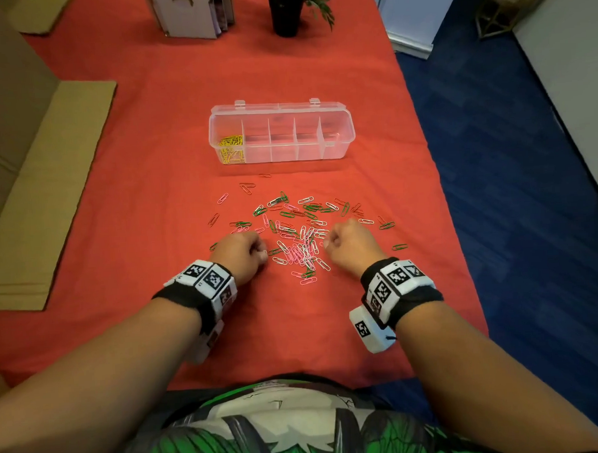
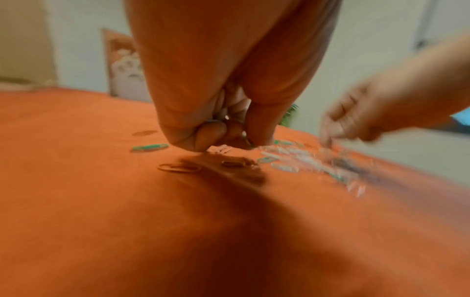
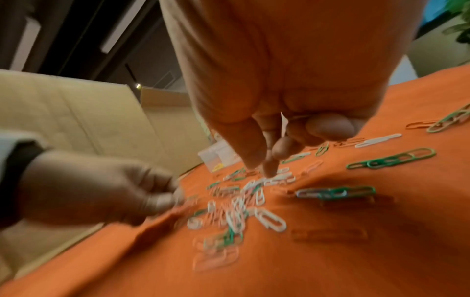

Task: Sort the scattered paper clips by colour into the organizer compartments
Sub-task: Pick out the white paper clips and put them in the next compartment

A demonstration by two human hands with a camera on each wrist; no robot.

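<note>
A clear organizer [image 1: 335, 146] with several compartments stands mid-table; yellow clips [image 1: 232, 147] fill its leftmost one. Green, white, pink and red paper clips [image 1: 301, 233] lie scattered on the red cloth in front of it. My left hand [image 1: 260, 252] is at the pile's left edge, its fingers curled tight round a few clips [image 2: 230, 122] whose colour I cannot tell. My right hand [image 1: 327, 242] is at the pile's right edge. Its thumb and forefinger [image 3: 268, 168] reach down onto white clips [image 3: 277, 178], while its curled fingers hold a pale clip [image 3: 296, 117].
Flat cardboard [image 1: 49, 189] lies along the table's left side. A book holder [image 1: 189, 12] and a potted plant [image 1: 286, 11] stand at the far end. The table's right edge [image 1: 435, 172] drops to blue floor.
</note>
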